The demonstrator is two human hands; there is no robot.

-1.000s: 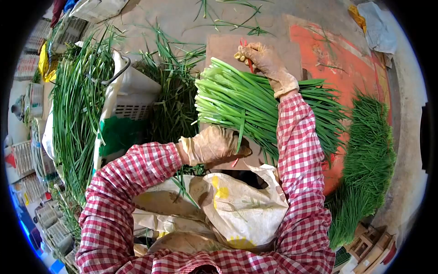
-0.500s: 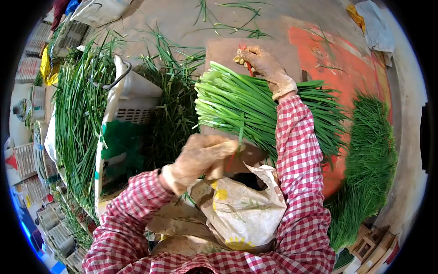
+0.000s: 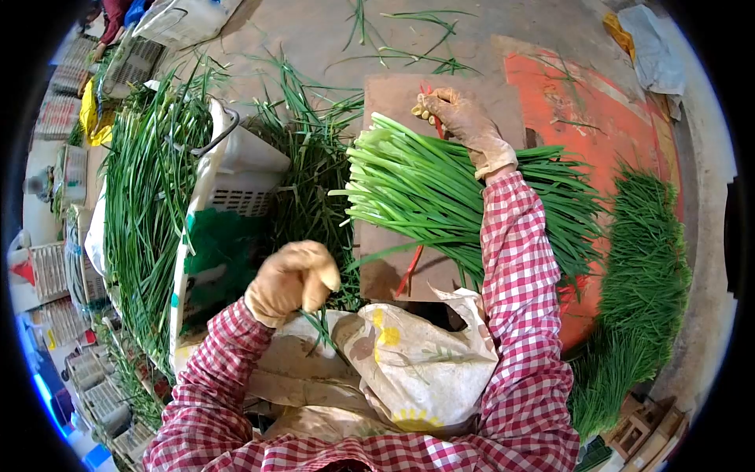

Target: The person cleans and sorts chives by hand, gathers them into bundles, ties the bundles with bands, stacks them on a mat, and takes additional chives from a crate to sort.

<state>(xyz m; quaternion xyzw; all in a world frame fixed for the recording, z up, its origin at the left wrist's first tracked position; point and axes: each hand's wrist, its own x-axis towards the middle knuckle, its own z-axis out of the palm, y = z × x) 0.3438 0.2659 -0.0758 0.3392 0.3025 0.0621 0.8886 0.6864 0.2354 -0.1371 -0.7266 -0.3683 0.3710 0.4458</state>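
A bundle of garlic chives [image 3: 425, 189] lies crosswise in front of me, pale stem ends to the left and dark leaves to the right. A red tie strip [image 3: 410, 269] runs beneath it, its near end lying loose on the brown board [image 3: 385, 275]. At the far side, my right hand [image 3: 460, 118], in a soiled glove, is closed on the strip's other end. My left hand [image 3: 292, 279], also gloved, hovers left of the bundle, apart from it. Its fingers are curled; whatever they may hold is hidden.
On the left stands a white crate [image 3: 248, 165] beside piled chives [image 3: 141, 228]. More chives [image 3: 641, 259] lie at the right, along an orange sheet [image 3: 598, 110]. A stained apron [image 3: 429, 370] covers my lap. A wooden stool [image 3: 641, 429] shows lower right. Another person's hand [image 3: 102, 49] is at the far upper left.
My left hand has moved left, away from the bundle, where it had a green leaf at its fingers. The strip's near end now shows on the board. The right hand keeps its grip.
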